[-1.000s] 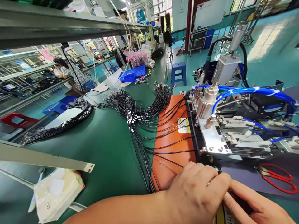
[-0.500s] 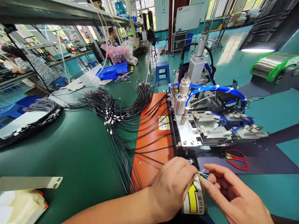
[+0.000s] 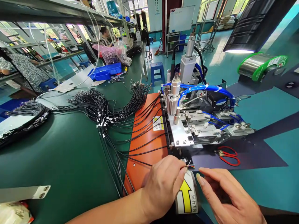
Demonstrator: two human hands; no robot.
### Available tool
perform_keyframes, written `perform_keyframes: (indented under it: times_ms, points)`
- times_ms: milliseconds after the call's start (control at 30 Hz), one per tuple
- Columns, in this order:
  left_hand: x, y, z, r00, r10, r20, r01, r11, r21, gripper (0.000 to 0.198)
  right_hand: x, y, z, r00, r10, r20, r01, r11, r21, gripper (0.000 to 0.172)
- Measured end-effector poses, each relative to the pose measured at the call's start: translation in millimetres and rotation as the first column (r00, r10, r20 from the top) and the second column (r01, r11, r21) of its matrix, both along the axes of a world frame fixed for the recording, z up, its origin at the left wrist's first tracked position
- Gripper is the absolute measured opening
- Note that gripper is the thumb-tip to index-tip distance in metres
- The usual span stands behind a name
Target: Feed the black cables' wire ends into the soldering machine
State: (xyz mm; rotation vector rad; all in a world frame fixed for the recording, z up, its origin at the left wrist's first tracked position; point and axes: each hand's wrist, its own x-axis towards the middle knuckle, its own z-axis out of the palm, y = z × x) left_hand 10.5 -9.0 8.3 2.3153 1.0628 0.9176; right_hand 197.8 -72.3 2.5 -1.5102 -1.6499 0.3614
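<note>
My left hand pinches the stripped end of a black cable, whose thin coloured wires fan out at the tip. My right hand hovers just right of that tip with fingers spread, holding nothing. Both hands sit over a white label with a yellow arrow at the near end of an orange plate. Several black cables lie across the plate, their ends lined up at the metal machine with blue air hoses.
Red-handled scissors lie on a dark mat right of the machine. A bundle of black cables spreads over the green bench; another coil lies far left. A blue tray and a blue stool stand further back. People sit at benches behind.
The view has swung right and pulled back. My right hand has let go of the cable tip and opened; my left hand still pinches the cable end.
</note>
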Motion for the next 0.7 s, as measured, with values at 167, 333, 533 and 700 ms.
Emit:
perform_keyframes:
  times_ms: [167,333,533,700]
  points:
    - [-0.1,-1.2,0.0,0.999,0.012,-0.032,-0.012,1.0,0.005,0.017,-1.2,2.6,1.9,0.999,0.042,0.022,-0.043,0.997,0.058,0.027]
    - [-0.2,-1.6,-0.2,0.999,0.009,-0.051,-0.009,1.0,0.011,0.02,-2.7,2.6,-2.5,0.993,0.084,0.081,-0.093,0.989,0.116,0.04]
    - [0.4,-2.2,-0.3,0.997,0.032,-0.073,-0.031,0.999,0.018,0.019,-1.3,-4.4,-16.3,0.984,0.103,0.143,-0.115,0.991,0.075,0.051]
    - [0.6,-2.5,-1.0,0.997,0.041,-0.073,-0.039,0.999,0.026,0.019,-4.2,-5.2,-19.8,0.994,0.078,0.072,-0.084,0.993,0.084,0.045]
